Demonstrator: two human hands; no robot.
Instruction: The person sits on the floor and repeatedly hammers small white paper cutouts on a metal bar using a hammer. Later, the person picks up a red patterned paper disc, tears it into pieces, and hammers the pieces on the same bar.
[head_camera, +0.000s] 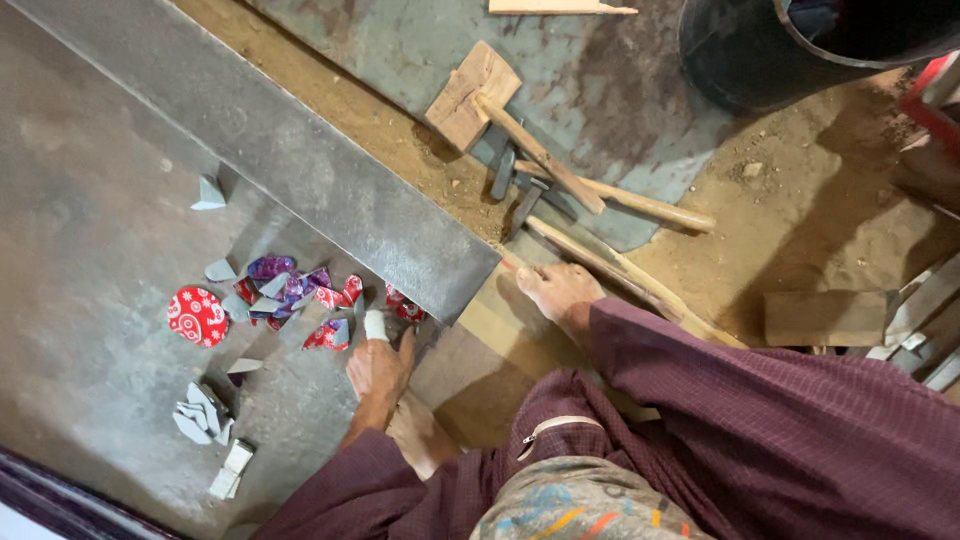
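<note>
Item: cut metal scraps (300, 295), red and purple print, small, thin, light, stiff; we judge edges sharp, so pinch flat faces. Lie on grey slab (90, 250), just beyond fingertips. Our left hand (378, 365): bandaged finger extended, touching nearest scrap, holding nothing. Our right hand (560, 292): on long wooden handle (640, 285); grip unclear.

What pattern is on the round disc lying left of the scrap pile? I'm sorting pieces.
The round disc is red with small white markings, clearest in the head view.
</note>
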